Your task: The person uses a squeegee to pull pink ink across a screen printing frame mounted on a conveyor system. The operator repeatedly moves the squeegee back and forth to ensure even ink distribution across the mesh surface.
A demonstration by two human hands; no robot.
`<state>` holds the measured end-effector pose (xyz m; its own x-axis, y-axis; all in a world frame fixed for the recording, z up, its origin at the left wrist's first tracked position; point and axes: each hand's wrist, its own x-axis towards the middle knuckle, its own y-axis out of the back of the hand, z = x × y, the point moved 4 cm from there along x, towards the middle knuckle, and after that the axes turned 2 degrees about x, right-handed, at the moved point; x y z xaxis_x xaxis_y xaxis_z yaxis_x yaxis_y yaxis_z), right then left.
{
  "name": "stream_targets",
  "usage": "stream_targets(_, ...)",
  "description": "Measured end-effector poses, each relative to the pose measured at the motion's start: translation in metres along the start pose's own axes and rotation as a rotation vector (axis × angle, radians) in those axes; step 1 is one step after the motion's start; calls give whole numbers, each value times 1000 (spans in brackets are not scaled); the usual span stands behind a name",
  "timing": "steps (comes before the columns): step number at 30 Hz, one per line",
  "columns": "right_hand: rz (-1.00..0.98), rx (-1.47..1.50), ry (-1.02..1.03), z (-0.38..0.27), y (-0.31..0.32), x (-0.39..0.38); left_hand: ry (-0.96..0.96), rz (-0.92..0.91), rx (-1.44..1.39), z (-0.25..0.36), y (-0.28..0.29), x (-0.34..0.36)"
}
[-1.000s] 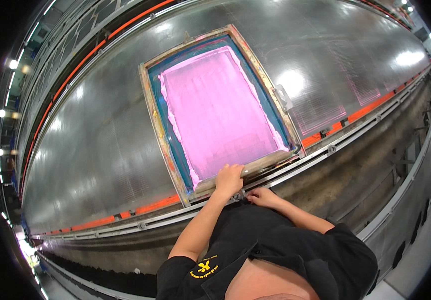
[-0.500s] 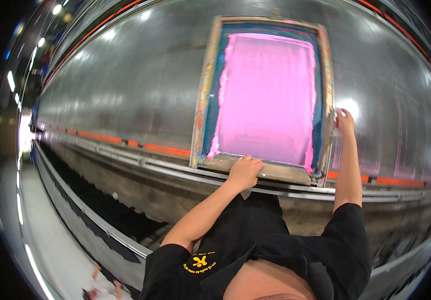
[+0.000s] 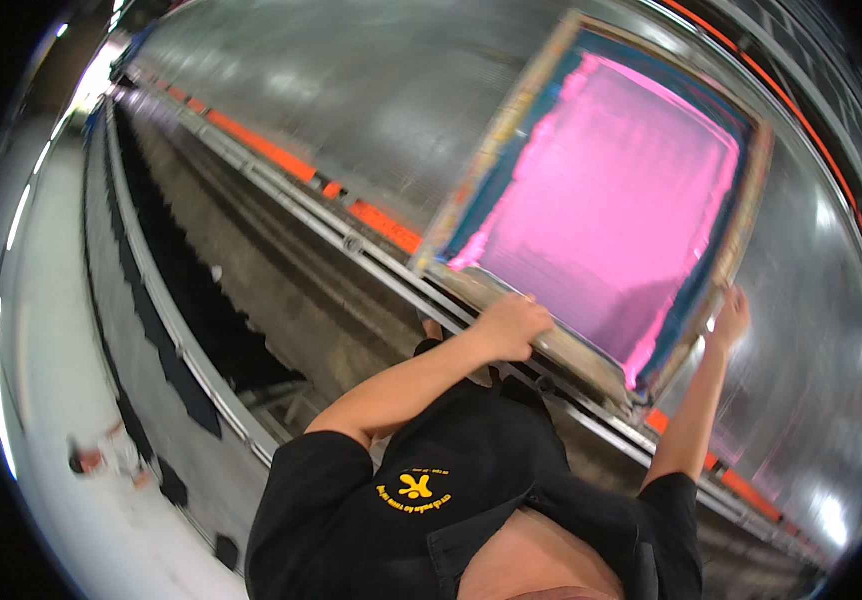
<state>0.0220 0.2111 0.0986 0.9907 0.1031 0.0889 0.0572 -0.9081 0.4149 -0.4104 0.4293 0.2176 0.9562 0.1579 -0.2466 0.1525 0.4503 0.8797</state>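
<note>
A wooden screen-printing frame [image 3: 516, 115] lies tilted clockwise on a long metal table. Its blue-green mesh border surrounds a broad rectangle of pink ink [image 3: 621, 200], thicker along the sides. My left hand [image 3: 514, 328] is closed over the near wooden rail, left of its middle, with the fingers curled on top. At the right rail, toward its near end, my right hand [image 3: 731, 318] is closed with its fingers against the wood. The undersides of both grips are hidden.
The shiny metal table [image 3: 351, 110] runs off to the far left, with an orange strip [image 3: 261, 145] and a metal rail along its near edge. Dark cloth [image 3: 176, 230] hangs beyond a trough at left. Another person [image 3: 111, 455] is at the lower left.
My view has turned, so table and frame now slant down to the right. My right hand has moved from just beside the right rail onto it; my left hand stays on the near rail.
</note>
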Motion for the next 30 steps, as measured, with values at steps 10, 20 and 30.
stream_targets(10,-37,-112,-178,-32,-12,-15,3,184,14,16,-8,22)
stream_targets(20,-39,-280,-345,-70,-10,-47,-110,37,84,-21,2,40)
stream_targets(30,-27,-202,-295,-60,-29,-49,110,-300,156,-32,23,99)
